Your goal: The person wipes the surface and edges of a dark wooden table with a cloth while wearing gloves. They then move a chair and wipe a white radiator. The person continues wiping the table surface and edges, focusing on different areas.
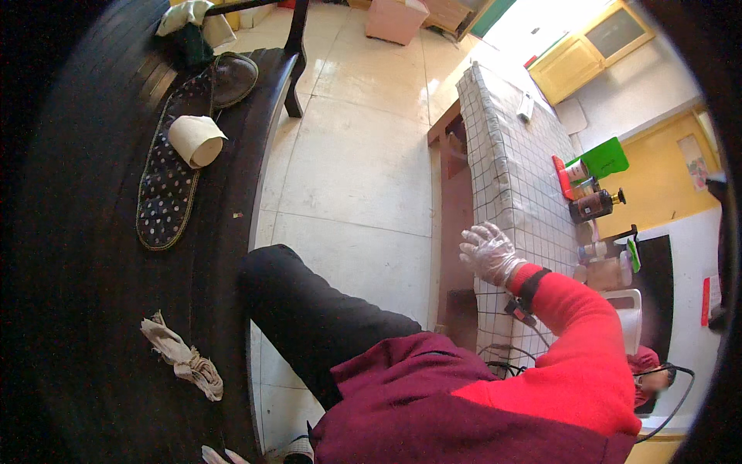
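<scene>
My right hand (pixel 487 255), in a clear plastic glove, hovers by the edge of a table with a checked cloth (pixel 539 174). Its fingers are slightly apart and I see nothing in them. Just below the wrist, a small black-and-red device (pixel 520 312) with a cord lies against the cloth. At the bottom edge, pale fingertips (pixel 223 455), apparently of my left hand, show over the dark wooden bench (pixel 116 290); the rest is cut off. A crumpled beige cloth (pixel 182 356) lies near them. Farther along, a roll of toilet paper (pixel 196 142) rests on a polka-dot pad with yellow edging (pixel 168 203).
A black pump bottle (pixel 594 204), a green board (pixel 603 158) and several jars stand along the table's far side. Black cables (pixel 507 354) hang near my sleeve. A person in red (pixel 646 371), perhaps a reflection, appears at right. A pink box (pixel 397 20) sits on the tiled floor.
</scene>
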A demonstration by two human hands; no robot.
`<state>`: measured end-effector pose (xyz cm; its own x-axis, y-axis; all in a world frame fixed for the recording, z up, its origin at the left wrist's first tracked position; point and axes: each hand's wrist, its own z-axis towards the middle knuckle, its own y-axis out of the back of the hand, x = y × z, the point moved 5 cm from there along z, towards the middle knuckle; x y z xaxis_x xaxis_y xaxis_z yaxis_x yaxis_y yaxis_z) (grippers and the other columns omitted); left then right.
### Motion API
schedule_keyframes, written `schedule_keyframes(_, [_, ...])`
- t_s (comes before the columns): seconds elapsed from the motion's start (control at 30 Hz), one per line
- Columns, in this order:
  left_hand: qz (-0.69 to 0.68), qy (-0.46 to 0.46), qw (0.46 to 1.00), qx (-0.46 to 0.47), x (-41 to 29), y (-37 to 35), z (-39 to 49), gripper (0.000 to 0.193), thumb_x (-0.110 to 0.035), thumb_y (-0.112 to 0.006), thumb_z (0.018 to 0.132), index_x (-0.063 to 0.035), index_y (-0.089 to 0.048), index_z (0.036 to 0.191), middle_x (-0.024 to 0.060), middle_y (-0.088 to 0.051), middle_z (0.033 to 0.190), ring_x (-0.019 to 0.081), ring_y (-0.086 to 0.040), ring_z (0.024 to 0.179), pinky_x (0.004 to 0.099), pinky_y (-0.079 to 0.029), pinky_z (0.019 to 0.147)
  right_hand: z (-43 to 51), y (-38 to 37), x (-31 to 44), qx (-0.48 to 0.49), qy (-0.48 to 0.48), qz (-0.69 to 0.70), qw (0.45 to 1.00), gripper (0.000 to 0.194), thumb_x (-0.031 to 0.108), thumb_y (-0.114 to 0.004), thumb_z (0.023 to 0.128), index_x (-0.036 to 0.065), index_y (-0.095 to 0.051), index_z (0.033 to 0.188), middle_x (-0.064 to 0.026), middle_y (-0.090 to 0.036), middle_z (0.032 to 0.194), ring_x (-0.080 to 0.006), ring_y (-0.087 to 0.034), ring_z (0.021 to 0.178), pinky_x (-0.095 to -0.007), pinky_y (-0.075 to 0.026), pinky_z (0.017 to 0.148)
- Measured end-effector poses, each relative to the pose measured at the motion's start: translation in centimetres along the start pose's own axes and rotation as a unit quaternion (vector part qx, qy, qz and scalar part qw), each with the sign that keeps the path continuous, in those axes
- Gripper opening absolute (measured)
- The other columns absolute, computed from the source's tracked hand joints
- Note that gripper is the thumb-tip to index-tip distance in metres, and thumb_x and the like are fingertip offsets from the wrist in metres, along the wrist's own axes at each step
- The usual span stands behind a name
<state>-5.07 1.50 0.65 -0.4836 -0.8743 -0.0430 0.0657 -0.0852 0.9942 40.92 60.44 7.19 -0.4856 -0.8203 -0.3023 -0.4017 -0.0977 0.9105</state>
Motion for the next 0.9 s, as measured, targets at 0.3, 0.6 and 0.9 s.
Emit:
schedule_keyframes(0.3, [-0.015,0.031,0.999,0.019,-0.8,0.9,0.7,0.046,-0.020,-0.048,0.109,0.0015,-0.048,0.150,0.0203,-0.047,0.156,0.0373,-0.043,0.146,0.0464,-0.034,0.122,-3.0,3.7,-2.1,0.018,-0.015,-0.060,0.998,0.026,0.027,-0.063,0.091,0.012,-0.070,0.111,-0.0134,-0.065,0.131,-0.0340,-0.056,0.127,-0.0529,-0.036,0.115])
schedule_keyframes(0.6, [0.037,-0.158,0.985,-0.061,-3.5,3.5,0.8,0.067,-0.034,-0.063,0.102,0.0028,-0.039,0.153,0.0326,-0.058,0.139,0.0443,-0.056,0.131,0.0510,-0.048,0.109,-5.6,4.0,-5.3,-0.042,-0.302,0.069,0.950,0.072,0.038,-0.067,0.092,0.014,-0.041,0.154,-0.0203,-0.037,0.162,-0.0368,-0.037,0.147,-0.0479,-0.030,0.119])
schedule_keyframes(0.9, [-0.037,0.007,0.999,0.023,0.5,0.3,0.2,0.056,-0.028,-0.049,0.105,0.0009,-0.043,0.153,0.0211,-0.048,0.155,0.0407,-0.042,0.145,0.0513,-0.032,0.120,-7.4,-0.7,-4.3,-0.176,-0.370,0.207,0.888,0.092,0.020,-0.075,0.084,0.014,-0.028,0.163,-0.0209,-0.033,0.164,-0.0373,-0.031,0.150,-0.0429,-0.026,0.124])
